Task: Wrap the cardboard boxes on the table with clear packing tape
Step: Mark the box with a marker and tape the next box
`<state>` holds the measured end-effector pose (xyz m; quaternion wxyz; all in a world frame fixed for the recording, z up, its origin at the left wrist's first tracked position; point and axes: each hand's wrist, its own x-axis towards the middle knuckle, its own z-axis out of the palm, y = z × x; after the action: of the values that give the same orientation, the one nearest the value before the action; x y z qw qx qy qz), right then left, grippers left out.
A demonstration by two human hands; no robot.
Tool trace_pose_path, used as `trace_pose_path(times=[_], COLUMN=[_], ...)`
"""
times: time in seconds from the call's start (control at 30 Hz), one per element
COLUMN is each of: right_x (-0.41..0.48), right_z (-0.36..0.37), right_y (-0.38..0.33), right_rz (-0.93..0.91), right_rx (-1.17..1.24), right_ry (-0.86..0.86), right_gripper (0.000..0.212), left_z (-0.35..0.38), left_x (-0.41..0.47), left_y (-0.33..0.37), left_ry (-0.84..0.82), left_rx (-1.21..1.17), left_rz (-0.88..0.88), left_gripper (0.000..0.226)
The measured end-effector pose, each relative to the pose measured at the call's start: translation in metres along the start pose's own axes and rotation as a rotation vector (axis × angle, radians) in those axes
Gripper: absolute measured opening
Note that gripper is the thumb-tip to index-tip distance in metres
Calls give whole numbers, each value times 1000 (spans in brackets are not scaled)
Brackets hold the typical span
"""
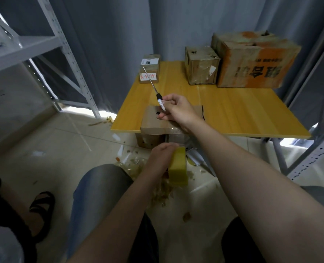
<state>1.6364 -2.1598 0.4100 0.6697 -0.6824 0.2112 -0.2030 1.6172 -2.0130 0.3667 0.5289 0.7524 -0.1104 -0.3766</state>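
Left hand (160, 155): fingers curled round a yellowish tape roll (177, 168), held below the near edge of the tabletop. A strip of clear tape (176, 138) runs from the roll up to the cardboard box (153, 120), which sits at that edge and appears to overhang it. Right hand (178, 109): on the box top, fingers pinched on a thin-bladed cutter (154, 88), blade pointing away toward the far boxes.

Risks, as judged:
- With the box partly off the edge, a hard pull on the roll could tip it to the floor.
- If the strip goes slack it may fold and stick to itself.
- Any cut would fall close to the left fingers. A slip could nick them or score the cardboard.
- One hand both pins the box and holds the cutter, so its hold on each is weak.

Surface: yellow wood-grain tabletop (233, 111), smooth. On the far side stand a small labelled box (149, 71), a mid-size box (202, 67) and a large orange-printed box (252, 61). The last two are touching or nearly so.

Room: white metal rack (49, 40) at left, grey curtain (110, 35) behind. The tiled floor (62, 145) is littered with tape scraps (136, 168). Another rack upright (309, 141) stands at right.
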Motion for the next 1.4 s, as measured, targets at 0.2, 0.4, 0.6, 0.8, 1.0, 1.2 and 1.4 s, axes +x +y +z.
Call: trace_pose_path(times=[0.2,0.4,0.6,0.8,1.0,1.2,1.4], right_x=[-4,-6,-25,-51,-80,-90,-84], right_z=[2,4,-15,-80,-130,-141,-128], right_y=[-7,-9,-38,-71,-52,-35,-32], right_rz=[32,27,165,553,762,694,611], right_rx=[7,1,-111,-614,-691,-718,-673], right_ry=[-2,21,-273,-585,-581,-455,-446], right_gripper=[4,4,18,29,45,64,54], left_z=[-2,0,2,0,2,3,1], left_x=[17,17,18,10,-4,-9,-7], left_y=[13,6,-14,-10,-1,2,1], left_ry=[57,70,139,141,98,60,45], left_rx=[198,180,43,-43,-125,-153,-153], left_rz=[10,73,133,109,27,-7,-16], left_gripper=[41,24,11,14,12,18,20])
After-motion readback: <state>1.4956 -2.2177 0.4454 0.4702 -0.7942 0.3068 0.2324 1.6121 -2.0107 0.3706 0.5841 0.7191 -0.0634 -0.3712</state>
